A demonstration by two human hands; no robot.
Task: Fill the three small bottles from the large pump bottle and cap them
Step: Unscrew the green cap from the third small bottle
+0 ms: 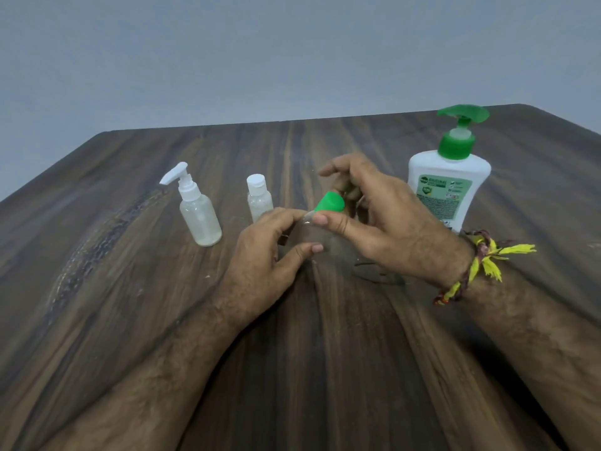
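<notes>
We can barely make out the small clear plastic bottle [309,237] at mid-table; its body is see-through and mostly hidden by our hands. Our left hand [270,252] curls its fingers round the body, our right hand [380,216] pinches its green cap [330,202]. The bottle tilts, with its cap end up and to the right. Whether the cap is seated, we cannot tell.

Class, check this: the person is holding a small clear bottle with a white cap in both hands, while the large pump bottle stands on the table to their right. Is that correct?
Not quite. The head view shows the cap is green, not white. The right hand pinches it, the left hand holds the small clear bottle, and the large pump bottle does stand on the right.
</notes>
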